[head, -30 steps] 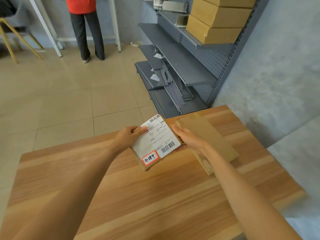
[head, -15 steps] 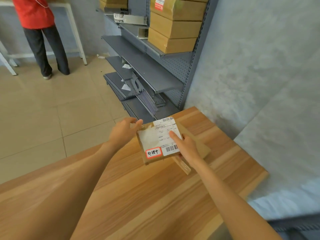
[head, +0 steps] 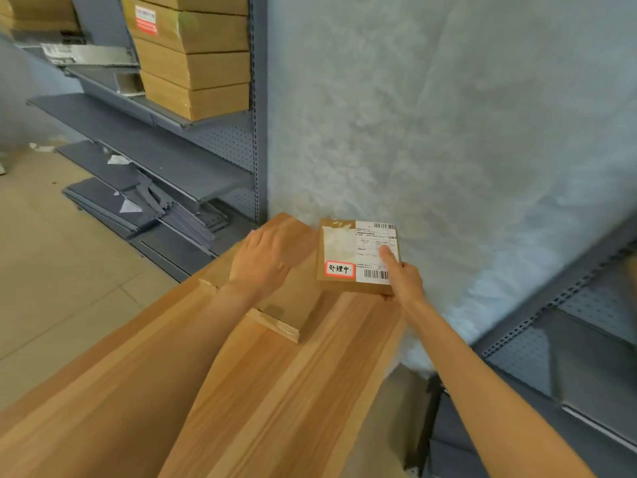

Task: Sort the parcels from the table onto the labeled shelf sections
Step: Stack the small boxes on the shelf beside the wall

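Parcel (head: 356, 257), small brown cardboard box, held up in the right hand (head: 401, 279) above the far right corner of the table (head: 275, 391); thumb lies on its top face over the white shipping label (head: 375, 251), the other fingers go under the box, so a pinch grip. Label has two barcodes, one at the top edge and one near the thumb. A red-bordered white sticker (head: 340, 269) with handwritten characters sits at the box's lower left corner.

Second parcel (head: 286, 298), flat brown one, lies on the table just left of the held box, with taped edge facing the camera. Left hand (head: 263, 262) is over it, fingers spread and fairly straight, blurred; cannot tell if it touches. So two parcels at the table, one hand on each side.

Table is light wood with grain stripes, both forearms stretched across it.

Room: grey metal shelf unit (head: 220, 132) with pegboard back at left, holding a stack of about four tan cartons (head: 193, 63) on an upper shelf; top carton has a white and red label. Loose grey shelf panels (head: 113, 201) lie on the beige tile floor (head: 51, 288) below. Pale blue-grey plaster wall (head: 431, 115) behind the table. Another grey shelf unit (head: 568, 339) at lower right, partly in view.
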A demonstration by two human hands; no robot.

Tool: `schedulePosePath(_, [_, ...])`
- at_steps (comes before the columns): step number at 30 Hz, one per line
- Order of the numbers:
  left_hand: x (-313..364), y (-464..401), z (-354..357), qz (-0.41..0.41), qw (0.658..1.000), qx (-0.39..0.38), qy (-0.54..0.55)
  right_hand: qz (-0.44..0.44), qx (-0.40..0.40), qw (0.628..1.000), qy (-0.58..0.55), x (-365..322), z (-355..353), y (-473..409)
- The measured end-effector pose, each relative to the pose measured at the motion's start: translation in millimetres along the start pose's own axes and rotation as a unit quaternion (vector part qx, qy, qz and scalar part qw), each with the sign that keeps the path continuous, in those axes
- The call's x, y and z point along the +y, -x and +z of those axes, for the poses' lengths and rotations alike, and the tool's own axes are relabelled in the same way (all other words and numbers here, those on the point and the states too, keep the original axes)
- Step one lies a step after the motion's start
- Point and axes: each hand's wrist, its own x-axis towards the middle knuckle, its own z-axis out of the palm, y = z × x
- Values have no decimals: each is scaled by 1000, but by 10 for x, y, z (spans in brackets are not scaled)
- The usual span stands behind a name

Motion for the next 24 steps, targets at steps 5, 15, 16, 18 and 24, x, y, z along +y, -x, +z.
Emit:
schedulePosePath(5, [675,-124,-67,62,998,-1,7,-1,66,997,-30,71,-807,107])
schedulePosePath(15, [2263,185,-373,153,988,-16,8,-9,175,981,-87,425,-2483,1012])
schedulePosePath(16, [2448,254,-425,171,985,-13,9,-4,186,978,-96,478,-2661,1138])
schedulePosePath(18, [2830,400,-545,203,979,-12,23,4,211,971,-109,591,-3013,1407])
schedulePosePath(24, [3916,810,-834,267,963,4,44,-7,278,951,-131,870,-3997,2299])
